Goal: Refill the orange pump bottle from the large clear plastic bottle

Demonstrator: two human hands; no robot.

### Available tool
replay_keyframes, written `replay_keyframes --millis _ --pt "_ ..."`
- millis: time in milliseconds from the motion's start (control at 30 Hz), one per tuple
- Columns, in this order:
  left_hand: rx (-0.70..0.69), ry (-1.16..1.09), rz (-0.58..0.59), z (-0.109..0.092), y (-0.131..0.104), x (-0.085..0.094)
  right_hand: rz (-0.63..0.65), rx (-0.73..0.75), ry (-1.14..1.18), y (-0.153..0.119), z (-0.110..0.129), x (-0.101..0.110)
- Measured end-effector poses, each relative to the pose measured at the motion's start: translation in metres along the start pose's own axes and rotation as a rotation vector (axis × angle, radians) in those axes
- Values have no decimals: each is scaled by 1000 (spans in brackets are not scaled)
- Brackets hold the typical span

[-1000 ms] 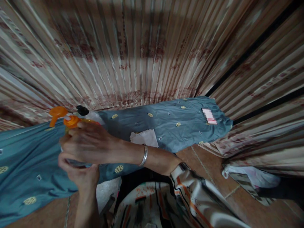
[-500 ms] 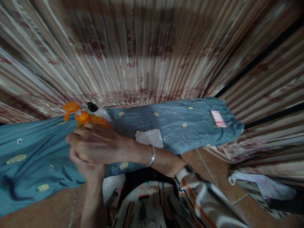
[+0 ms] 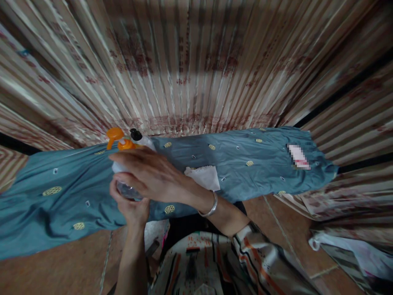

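Striped cloth covers your body in the shirt [image 3: 199,262] nearest the camera, and a silver bracelet [image 3: 211,205] circles your right wrist. Your left hand [image 3: 133,208] curls around the lower part of a clear container [image 3: 129,191], while your right hand [image 3: 145,169] closes over its upper part, thumb and fingers bent around it. The container sits between your two hands, the right above the left, mostly hidden by them; you cannot tell whether its base touches the blue-green cover [image 3: 264,152] beneath. A white napkin [image 3: 204,177] lies on that cover, near your right forearm. Just beyond your right hand stand an orange pump bottle [image 3: 125,144] and, beside it, a bottle with a black top [image 3: 136,134]. Farthest off hangs the pleated, flower-patterned curtain [image 3: 184,82].
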State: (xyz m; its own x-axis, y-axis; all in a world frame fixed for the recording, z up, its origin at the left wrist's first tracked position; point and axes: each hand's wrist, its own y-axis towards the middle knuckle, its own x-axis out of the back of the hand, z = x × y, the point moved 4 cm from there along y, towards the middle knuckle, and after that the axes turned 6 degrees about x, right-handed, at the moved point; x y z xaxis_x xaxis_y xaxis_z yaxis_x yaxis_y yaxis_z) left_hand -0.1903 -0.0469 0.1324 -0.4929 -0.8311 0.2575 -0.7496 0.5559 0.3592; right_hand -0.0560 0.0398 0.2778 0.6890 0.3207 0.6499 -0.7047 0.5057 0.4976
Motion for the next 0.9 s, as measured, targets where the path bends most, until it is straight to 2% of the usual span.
replay_keyframes --millis 67,133,267,333,433,533,633,833,900 --pt "-9 -9 0 -1 1 -2 -105 -57 212 -25 -11 9" --pt "-18 -24 6 -2 2 -3 -278 -191 462 -62 -35 12" --pt "-19 -57 26 -3 4 -3 -659 -617 870 -163 -99 2" --pt "-14 -72 35 -4 4 -3 -891 -843 849 -215 -126 6" --pt "1 -91 59 -7 3 -3 -1001 -944 714 -270 -151 24" --pt "28 -112 80 -8 2 -4 -1017 -1008 568 -300 -165 42" --pt "68 -130 108 -5 -1 -6 -936 -1055 431 -308 -172 53" --pt "120 -135 136 11 -13 -6 -704 -1078 118 -305 -172 69" --pt "127 -123 136 17 -17 -5 -501 -1028 -172 -303 -170 74"
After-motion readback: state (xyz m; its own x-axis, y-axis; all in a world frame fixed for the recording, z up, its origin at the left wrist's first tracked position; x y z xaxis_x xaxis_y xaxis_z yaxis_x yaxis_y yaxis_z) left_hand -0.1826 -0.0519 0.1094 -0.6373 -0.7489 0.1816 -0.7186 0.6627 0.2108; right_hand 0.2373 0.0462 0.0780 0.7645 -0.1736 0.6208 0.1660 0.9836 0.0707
